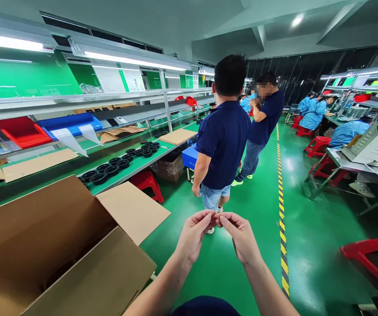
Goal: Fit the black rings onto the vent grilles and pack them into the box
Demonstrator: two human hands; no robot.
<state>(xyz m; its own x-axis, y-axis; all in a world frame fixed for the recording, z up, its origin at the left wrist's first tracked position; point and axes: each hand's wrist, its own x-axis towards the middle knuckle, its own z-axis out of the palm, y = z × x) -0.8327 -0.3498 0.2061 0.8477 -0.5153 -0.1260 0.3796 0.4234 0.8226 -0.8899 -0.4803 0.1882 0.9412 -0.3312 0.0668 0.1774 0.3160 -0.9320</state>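
My left hand (196,231) and my right hand (238,233) are raised in front of me over the green floor, their fingertips meeting. Each is closed in a pinch of thumb and fingers. Whatever lies between the fingertips, if anything, is too small or hidden to make out. Left of my hands stands a large cardboard box (90,281) with its flaps open, and the bottom of its inside is dark. Several black round cup-like parts (113,170) are lined up on the green bench (139,166) beyond the box.
A person in a dark blue shirt (223,131) stands just ahead, with another person (264,114) farther on. A red stool (373,254) is at the right. Yellow-black tape (281,219) runs along the floor. A blue bin (72,125) and red bin (24,132) sit on the shelf.
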